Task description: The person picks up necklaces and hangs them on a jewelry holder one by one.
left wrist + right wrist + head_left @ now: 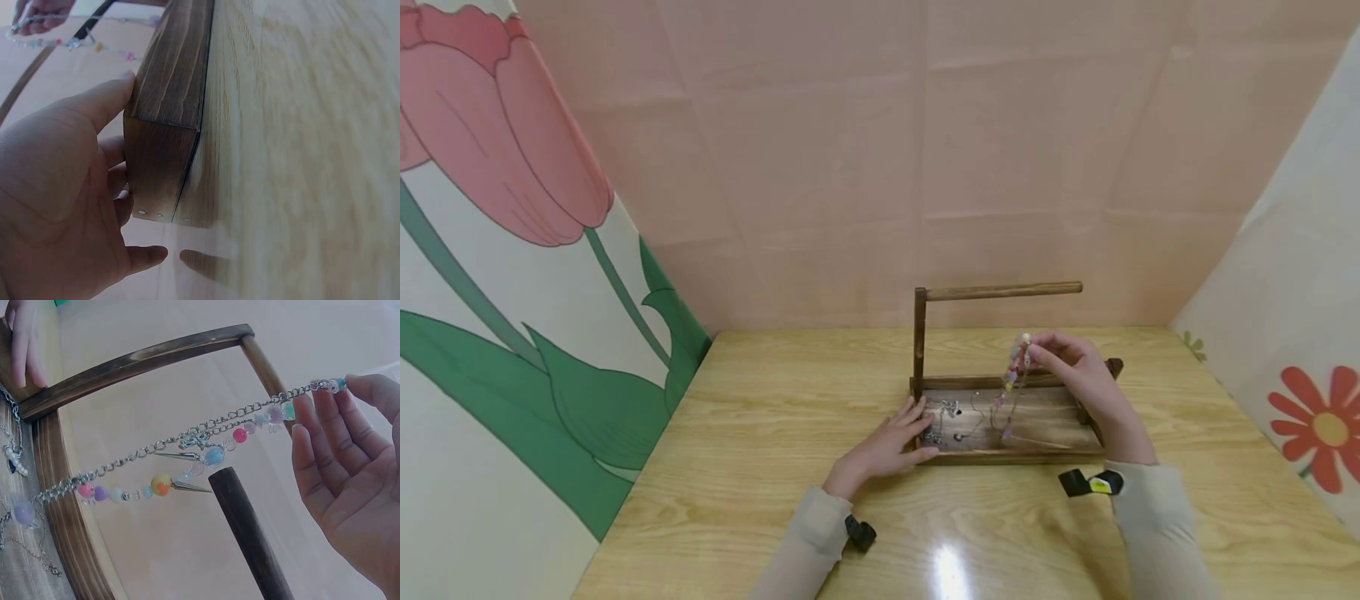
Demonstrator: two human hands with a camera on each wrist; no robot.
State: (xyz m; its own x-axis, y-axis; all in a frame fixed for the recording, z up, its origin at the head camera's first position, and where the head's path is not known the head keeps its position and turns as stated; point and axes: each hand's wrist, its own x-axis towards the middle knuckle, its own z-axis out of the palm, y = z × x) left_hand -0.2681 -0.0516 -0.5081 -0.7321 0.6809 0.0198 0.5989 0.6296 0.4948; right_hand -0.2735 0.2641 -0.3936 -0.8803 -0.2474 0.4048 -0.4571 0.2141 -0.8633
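The beaded necklace (1014,367), right of centre, hangs raised, pinched by the right hand (1086,375), its tail low over the wooden tray (1015,457). Silver chains (951,408) lie unlifted inside; the left hand (883,446), fingers spread, touches the tray's left end.

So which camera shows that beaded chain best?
The right wrist view: the beaded chain spans the middle, beads, links and spikes distinct. The head view shows it small, hanging from the right hand; the left wrist view catches only part, blurred, in the top-left corner.
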